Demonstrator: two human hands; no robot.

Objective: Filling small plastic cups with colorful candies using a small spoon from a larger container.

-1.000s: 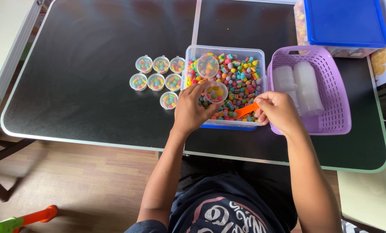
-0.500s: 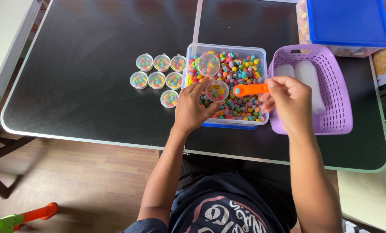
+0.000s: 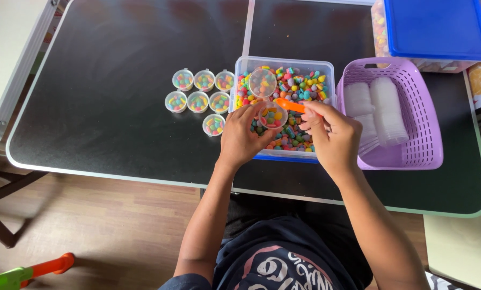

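Since the earlier frame the right hand (image 3: 331, 134) has brought the orange scoop (image 3: 290, 105), pinched in its fingers, over the small clear cup (image 3: 272, 115), which the left hand (image 3: 243, 137) grips steady above the clear candy tub (image 3: 326, 70), half full of colourful candies.

My worktop (image 3: 117, 118) is black with a pale rim (a seam runs down its middle). Seven small filled cups (image 3: 200, 99) sit in a cluster near its centre. Just right of them stands the clear tub of coloured sweets (image 3: 294, 67), then the purple basket (image 3: 412, 156) towards the right edge. A blue-lidded box (image 3: 436, 27) fills the far right corner.
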